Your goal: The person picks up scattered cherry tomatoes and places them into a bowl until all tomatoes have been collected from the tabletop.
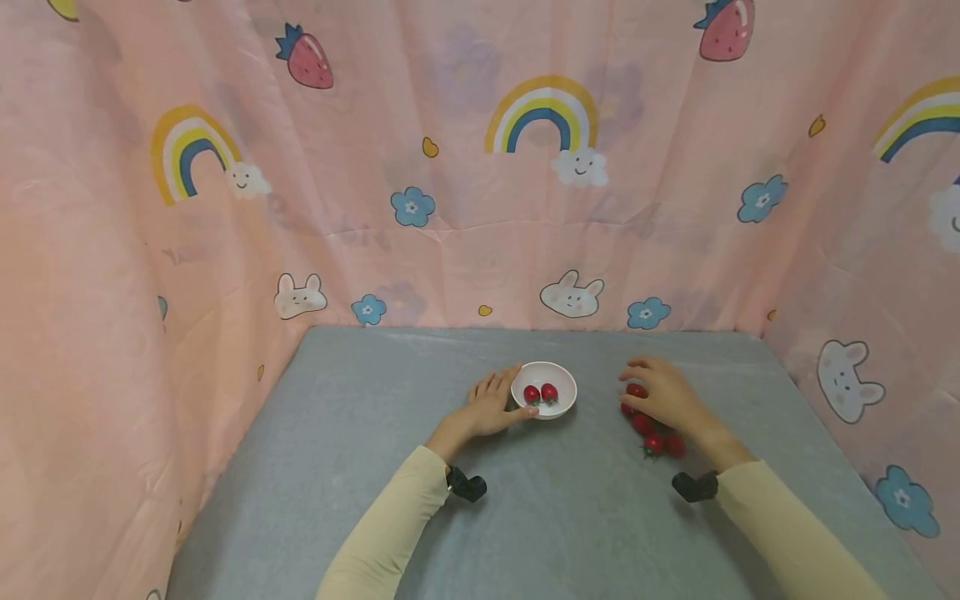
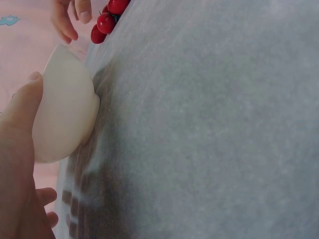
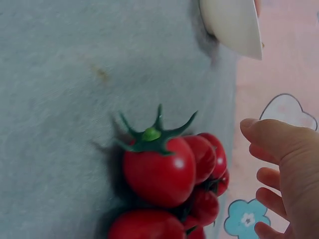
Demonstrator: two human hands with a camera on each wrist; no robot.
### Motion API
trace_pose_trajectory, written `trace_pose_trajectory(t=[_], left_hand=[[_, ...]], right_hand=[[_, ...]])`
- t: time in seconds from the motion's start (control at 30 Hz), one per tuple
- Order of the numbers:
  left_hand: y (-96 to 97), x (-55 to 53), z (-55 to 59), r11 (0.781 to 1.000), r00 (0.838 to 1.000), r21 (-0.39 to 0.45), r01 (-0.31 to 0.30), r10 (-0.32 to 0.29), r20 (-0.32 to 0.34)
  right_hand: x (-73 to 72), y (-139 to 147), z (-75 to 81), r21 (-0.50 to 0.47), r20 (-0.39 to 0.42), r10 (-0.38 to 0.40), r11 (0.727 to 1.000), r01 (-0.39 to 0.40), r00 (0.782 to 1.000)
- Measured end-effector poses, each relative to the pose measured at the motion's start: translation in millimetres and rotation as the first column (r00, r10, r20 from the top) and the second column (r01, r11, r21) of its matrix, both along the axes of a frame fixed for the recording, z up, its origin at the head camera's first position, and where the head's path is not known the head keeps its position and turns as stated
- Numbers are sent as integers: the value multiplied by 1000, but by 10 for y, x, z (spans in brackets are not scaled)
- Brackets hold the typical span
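Observation:
A small white bowl (image 1: 545, 412) with two cherry tomatoes (image 1: 550, 392) inside stands on the table. My left hand (image 1: 489, 407) holds the bowl at its left side, with the thumb at the near rim and the index finger toward the far rim. Several red cherry tomatoes (image 1: 654, 443) lie in a cluster right of the bowl. Above the far end of that cluster hovers my right hand (image 1: 663, 395), its fingers loosely bent and nothing between them. The right wrist view shows one tomato (image 3: 159, 172) with a green star-shaped calyx up close.
Grey cloth covers the table (image 1: 337, 500). A pink printed curtain (image 1: 465, 250) hangs along its back and both sides. Each wrist carries a black camera mount, one on the left (image 1: 467, 485) and one on the right (image 1: 694, 487).

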State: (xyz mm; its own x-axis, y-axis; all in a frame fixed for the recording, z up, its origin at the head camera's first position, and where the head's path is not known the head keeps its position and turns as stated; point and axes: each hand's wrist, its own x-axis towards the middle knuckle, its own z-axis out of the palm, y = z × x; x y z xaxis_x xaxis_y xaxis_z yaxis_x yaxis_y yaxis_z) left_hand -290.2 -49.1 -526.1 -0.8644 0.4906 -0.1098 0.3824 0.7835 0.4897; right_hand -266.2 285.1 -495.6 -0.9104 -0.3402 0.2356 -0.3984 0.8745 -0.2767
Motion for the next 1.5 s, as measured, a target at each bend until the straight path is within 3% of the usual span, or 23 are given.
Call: trace_pose_trajectory(t=[0.27, 0.6, 1.03, 1.5], left_hand=[[-8, 42, 55, 1000, 1000, 5, 6, -6, -7], [-10, 51, 63, 1000, 1000, 7, 0, 0, 0], [-12, 54, 62, 1000, 1000, 0, 0, 0, 1], [-9, 46, 70, 1000, 1000, -11, 3, -3, 5]], right_hand=[[99, 80, -26, 19, 65, -28, 999, 26, 997], [190, 83, -63, -33, 117, -110, 993, 115, 987], [206, 96, -142, -25, 70, -151, 988, 153, 986], [185, 22, -121, 18, 107, -215, 977, 214, 971]])
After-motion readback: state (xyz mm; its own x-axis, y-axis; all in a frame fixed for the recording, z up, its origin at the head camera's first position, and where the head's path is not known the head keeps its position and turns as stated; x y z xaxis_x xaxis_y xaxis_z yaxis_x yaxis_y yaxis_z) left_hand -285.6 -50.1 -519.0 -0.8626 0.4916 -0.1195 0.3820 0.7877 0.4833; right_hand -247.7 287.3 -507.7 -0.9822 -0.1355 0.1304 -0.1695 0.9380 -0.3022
